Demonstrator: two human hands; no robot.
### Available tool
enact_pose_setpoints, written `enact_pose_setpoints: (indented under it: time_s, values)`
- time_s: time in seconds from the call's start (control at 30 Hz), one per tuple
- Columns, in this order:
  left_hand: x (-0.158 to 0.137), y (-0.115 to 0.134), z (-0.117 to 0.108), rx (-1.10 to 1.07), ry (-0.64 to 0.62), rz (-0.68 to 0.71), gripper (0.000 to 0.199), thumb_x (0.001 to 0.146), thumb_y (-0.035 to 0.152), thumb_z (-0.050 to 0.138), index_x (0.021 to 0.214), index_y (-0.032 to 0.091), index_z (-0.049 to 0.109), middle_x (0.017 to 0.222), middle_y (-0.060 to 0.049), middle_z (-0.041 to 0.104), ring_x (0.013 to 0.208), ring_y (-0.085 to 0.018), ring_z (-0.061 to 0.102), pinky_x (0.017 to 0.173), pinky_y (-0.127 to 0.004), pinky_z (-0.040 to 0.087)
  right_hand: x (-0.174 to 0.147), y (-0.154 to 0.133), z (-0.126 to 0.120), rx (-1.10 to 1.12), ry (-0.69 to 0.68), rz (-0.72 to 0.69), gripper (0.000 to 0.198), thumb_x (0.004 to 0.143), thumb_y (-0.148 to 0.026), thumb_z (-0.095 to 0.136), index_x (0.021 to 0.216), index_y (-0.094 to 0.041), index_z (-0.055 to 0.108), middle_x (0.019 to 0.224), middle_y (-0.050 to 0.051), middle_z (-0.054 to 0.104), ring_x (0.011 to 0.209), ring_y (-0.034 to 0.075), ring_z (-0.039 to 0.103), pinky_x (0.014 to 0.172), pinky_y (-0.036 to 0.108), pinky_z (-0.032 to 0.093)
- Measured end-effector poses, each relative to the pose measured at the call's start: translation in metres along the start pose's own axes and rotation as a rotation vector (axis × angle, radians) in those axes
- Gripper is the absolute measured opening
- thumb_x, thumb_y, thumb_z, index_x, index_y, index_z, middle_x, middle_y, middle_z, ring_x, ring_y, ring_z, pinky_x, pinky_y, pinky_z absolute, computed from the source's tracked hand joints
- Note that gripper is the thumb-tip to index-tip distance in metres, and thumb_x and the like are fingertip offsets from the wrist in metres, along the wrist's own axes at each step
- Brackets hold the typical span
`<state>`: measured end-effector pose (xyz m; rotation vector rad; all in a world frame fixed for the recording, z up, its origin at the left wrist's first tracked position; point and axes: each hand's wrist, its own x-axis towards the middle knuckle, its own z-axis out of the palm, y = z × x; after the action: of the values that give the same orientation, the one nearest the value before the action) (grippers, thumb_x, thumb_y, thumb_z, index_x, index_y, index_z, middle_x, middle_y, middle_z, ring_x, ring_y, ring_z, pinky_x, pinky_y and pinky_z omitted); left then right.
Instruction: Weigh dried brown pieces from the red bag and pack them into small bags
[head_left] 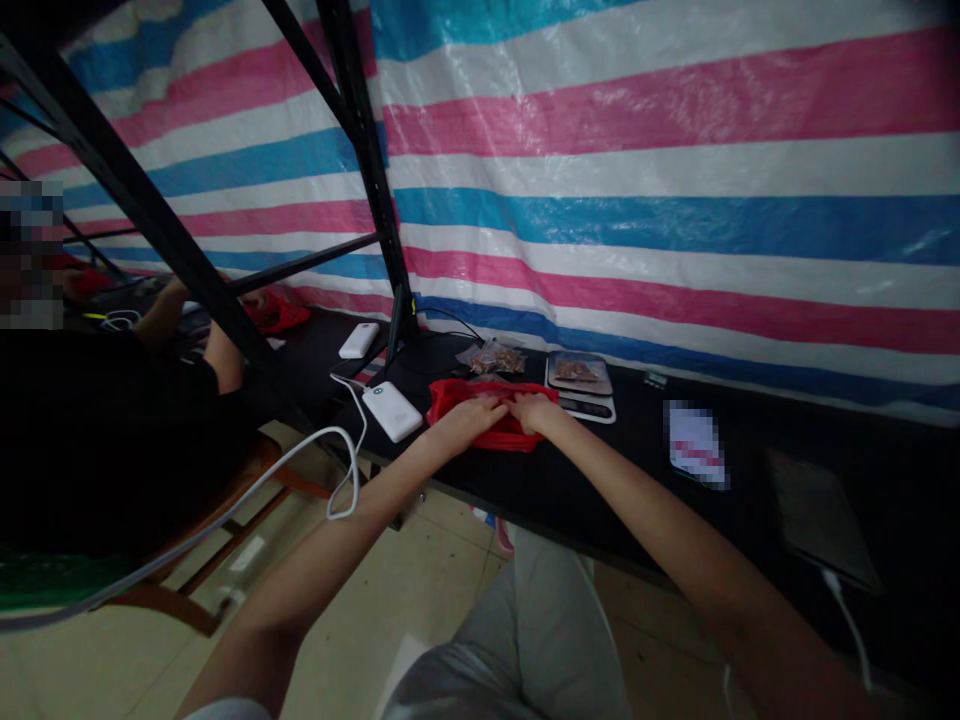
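Note:
A red bag [451,397] lies on the black table [600,490] in front of me. My left hand [480,413] rests on its top with the fingers curled onto the fabric. My right hand [534,410] lies on the bag beside it, fingertips meeting those of the left. Both hands press or pinch the red material; the exact grip is too small to make out. Just behind the bag a small scale [579,382] carries a tray of brownish pieces, and a clear packet of similar pieces [495,357] lies to its left.
A white power bank [392,410] with a white cable lies left of the bag; another white device [358,340] sits further back. A black metal frame post [375,190] rises behind. A person in black sits at left with another red bag [277,313]. A tablet [821,520] lies right.

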<state>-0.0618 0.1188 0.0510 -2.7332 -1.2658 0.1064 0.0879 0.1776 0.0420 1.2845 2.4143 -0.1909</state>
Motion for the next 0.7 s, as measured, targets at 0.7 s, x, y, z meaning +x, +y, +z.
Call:
enact_pose_setpoints:
  time_s: [0.7]
  values:
    - [0.008,-0.019,0.011,0.116,-0.343,-0.319,0.027,0.070,0.017,0.057,0.096,0.013,0.064,0.106,-0.017,0.061,0.101,-0.030,0.051,0.087,-0.042,0.029,-0.004,-0.004,0.004,-0.002,-0.017,0.041,0.063,0.074,-0.008,0.045,0.134,-0.020,0.032,0.134,0.017,0.038,0.116,0.030,0.044,0.085,0.047,0.043]
